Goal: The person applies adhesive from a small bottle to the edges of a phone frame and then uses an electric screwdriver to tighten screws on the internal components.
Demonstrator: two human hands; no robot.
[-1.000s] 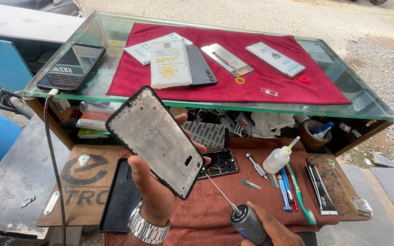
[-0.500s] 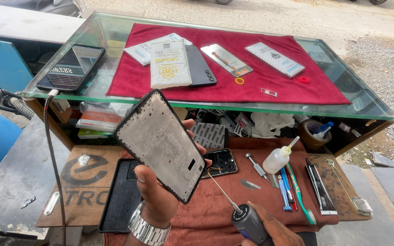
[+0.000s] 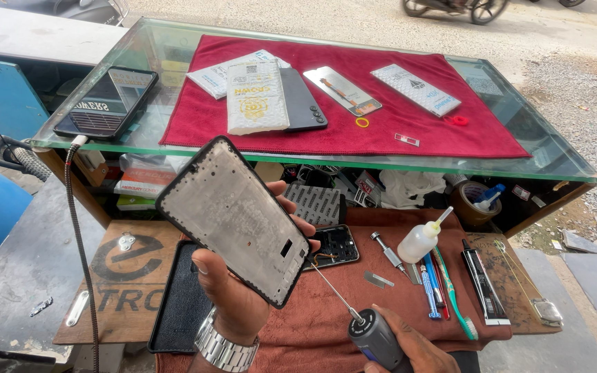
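The left hand [image 3: 236,297] grips a grey phone frame [image 3: 235,220] tilted above the brown cloth [image 3: 312,324], fingers wrapped round its edges. The right hand [image 3: 409,349] closes on a dark screwdriver [image 3: 374,335]. Beyond, white rectangular packets [image 3: 257,97] lie on the red cloth [image 3: 450,141] covering the glass table [image 3: 554,162].

One head-worn view looks steeply down and forward from close above the hands: glass counter [image 3: 540,162] toward 12 o'clock, red-brown mat [image 3: 312,324] near 6 o'clock.

The left hand [image 3: 240,293] is raised at lower centre, fingers curled in a grip, wrist upright. The right hand [image 3: 409,349] sits low at the bottom edge, fist closed.
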